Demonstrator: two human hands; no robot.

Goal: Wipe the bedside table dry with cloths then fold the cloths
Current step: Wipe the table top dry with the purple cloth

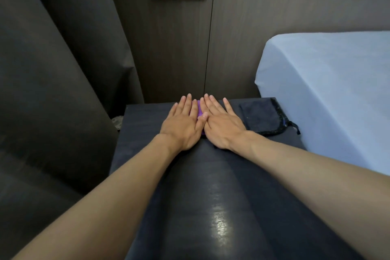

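**Dim room, one bright glare patch**

The scene is dim and muted. A white glare streak shines on the glossy dark table (221, 224) near the bottom. The curtain (52, 69) sinks into shadow. Wide-angle distortion bends the edges; detail is soft and slightly blurred throughout.

Single head-worn wide-angle view, from above the near part of the dark wood-grain bedside table (211, 207), facing forward and steeply down. Close range: the table top fills lower centre and runs out at the bottom; its far edge meets the brown wood-panel wall (175, 53) mid-frame. Left side shows a dark grey curtain (52, 69), right side a white-sheeted bed (327, 91).
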